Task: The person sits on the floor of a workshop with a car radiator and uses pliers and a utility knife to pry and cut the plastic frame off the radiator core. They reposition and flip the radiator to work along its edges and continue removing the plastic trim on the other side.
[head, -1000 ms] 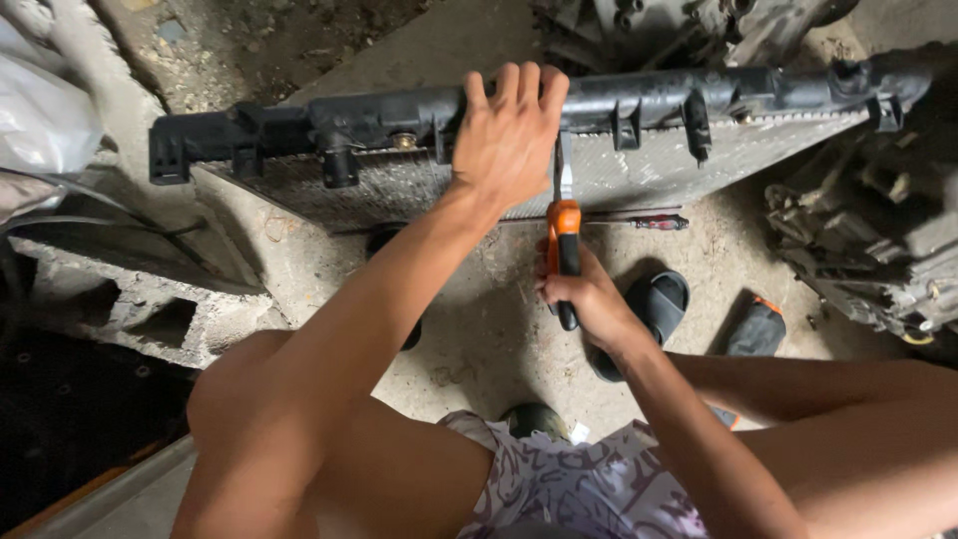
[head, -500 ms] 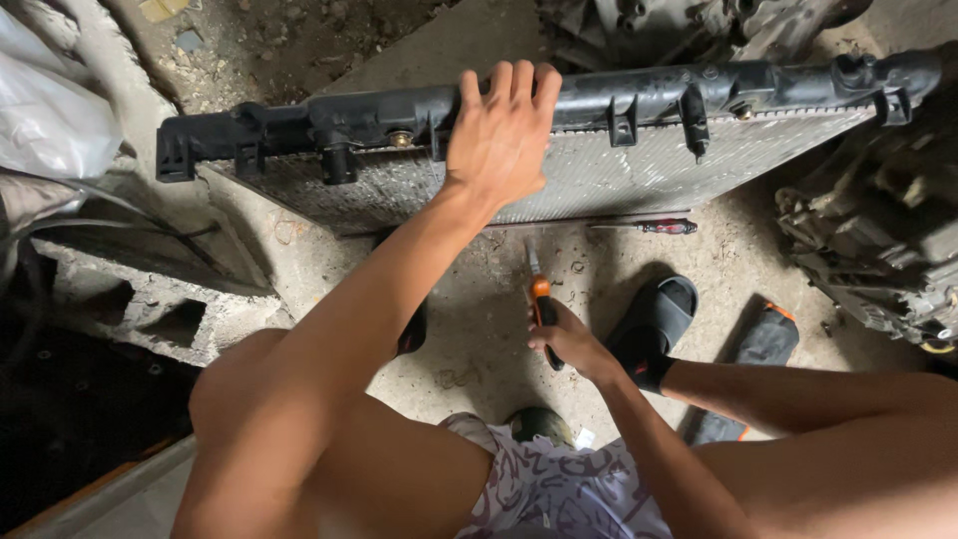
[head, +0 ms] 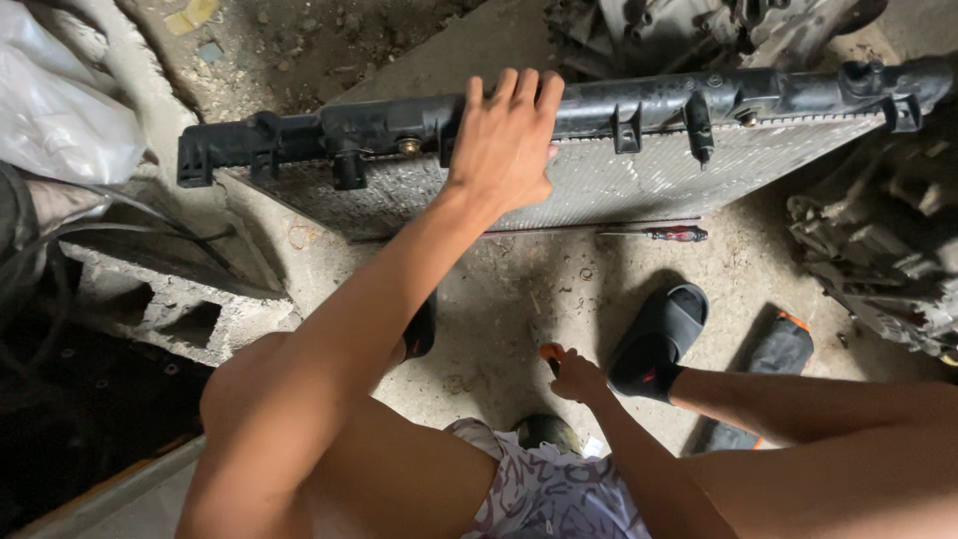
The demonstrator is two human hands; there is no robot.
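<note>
Right hand (head: 577, 377) grip is clamped on an orange-handled tool (head: 550, 353), low near the body, well short of the radiator (head: 619, 175). Left hand (head: 506, 140) lies flat, fingers spread over the black top tank, bracing the radiator upright on the floor. Looks like a between-strokes step: next move needs the tool raised to the tank edge beside the left hand.

Orange-handled tool (head: 550, 353) mostly hidden in right hand (head: 579, 377)

White crumpled plastic bag (head: 60, 110) at the upper left edge, beside the concrete block (head: 170, 299), no labels, signs or screens
</note>
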